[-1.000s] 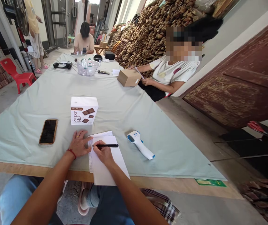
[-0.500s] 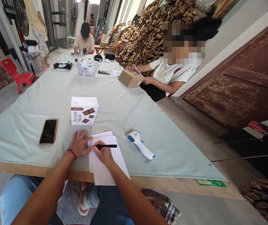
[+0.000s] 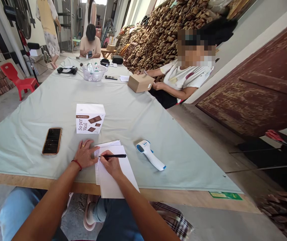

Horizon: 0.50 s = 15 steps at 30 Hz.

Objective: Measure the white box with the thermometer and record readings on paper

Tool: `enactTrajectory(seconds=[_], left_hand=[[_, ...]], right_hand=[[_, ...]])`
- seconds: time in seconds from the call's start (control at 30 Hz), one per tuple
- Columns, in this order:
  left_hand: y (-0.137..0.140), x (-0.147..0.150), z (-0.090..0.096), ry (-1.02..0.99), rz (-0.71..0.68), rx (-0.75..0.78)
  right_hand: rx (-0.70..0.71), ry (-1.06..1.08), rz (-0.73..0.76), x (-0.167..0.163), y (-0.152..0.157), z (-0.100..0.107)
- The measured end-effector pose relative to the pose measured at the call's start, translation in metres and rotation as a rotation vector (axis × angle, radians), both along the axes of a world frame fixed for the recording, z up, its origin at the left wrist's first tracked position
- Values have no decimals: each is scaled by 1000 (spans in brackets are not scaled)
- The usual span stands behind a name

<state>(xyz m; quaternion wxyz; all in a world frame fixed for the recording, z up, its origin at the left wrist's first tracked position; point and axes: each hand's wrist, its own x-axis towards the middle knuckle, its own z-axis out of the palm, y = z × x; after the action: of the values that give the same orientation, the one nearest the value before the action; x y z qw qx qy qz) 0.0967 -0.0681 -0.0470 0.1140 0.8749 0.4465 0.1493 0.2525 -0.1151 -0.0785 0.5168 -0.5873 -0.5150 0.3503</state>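
My right hand (image 3: 111, 164) grips a black pen (image 3: 117, 156), its tip near the left edge of a white sheet of paper (image 3: 119, 185). Under that sheet, other papers (image 3: 97, 174) with a printed grid show along the left side. My left hand (image 3: 85, 155) lies with fingers spread on the cloth, its fingertips at the papers' upper left edge. Just beyond it stands a white "Super Meal" box (image 3: 90, 118). A phone in an orange-brown case (image 3: 52, 141) rests to the left. On the right lies a white and blue infrared thermometer (image 3: 150, 155).
A pale green cloth (image 3: 123, 110) covers the long table. Farther back are a clear plastic basin (image 3: 94, 74) with bottles and a cardboard box (image 3: 140, 83) by a seated person. Another person (image 3: 90, 43) sits at the far end. A red chair (image 3: 19, 78) stands left.
The pen has shifted very slightly in my right hand; my left hand stays put. At right, the seated person's cardboard box has turned and settled. A standing person at back left has stepped right.
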Motion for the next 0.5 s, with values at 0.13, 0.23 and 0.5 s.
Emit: enactTrajectory(seconds=[0.13,0.23,0.5], left_hand=[[0,0,1,9,3,-3],[-1,0,2,20,7,-9],[0,0,0,4,3,-1]], right_hand=[[-9,-8,-11,0,0,1],[-4,13,-47,1,1,3],[-27,-32,-54,2,0,1]])
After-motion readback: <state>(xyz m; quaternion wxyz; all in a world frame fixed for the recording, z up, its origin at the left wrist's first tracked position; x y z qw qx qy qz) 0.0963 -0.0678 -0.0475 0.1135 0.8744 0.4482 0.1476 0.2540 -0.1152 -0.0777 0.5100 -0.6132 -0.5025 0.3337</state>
